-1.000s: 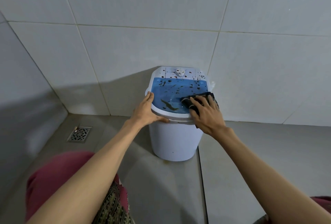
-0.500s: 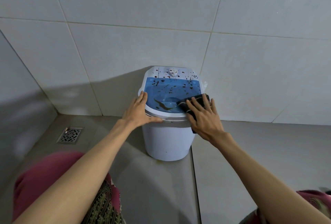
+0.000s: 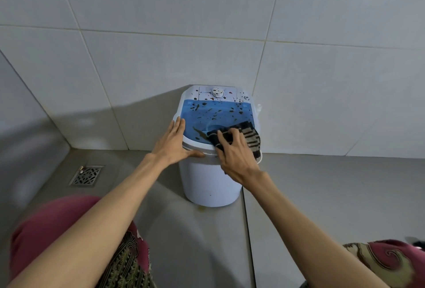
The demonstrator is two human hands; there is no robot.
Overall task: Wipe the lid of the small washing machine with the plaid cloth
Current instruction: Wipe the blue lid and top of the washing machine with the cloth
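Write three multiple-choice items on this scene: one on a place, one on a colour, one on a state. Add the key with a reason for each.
1. Where does the floor drain lie, seen from the washing machine?
A. on the floor to its left
B. on the floor to its right
C. on the wall above it

2. What colour is the lid?
A. red
B. blue
C. yellow

3. In what state is the lid?
A. lifted open
B. spotless
C. closed, spattered with dark spots

Key:
1 A, the drain sits in the floor left of the machine.
2 B, the panel under the plaid cloth is blue.
3 C, it lies flat, and dark spots cover it beyond the cloth that the right hand holds on it.
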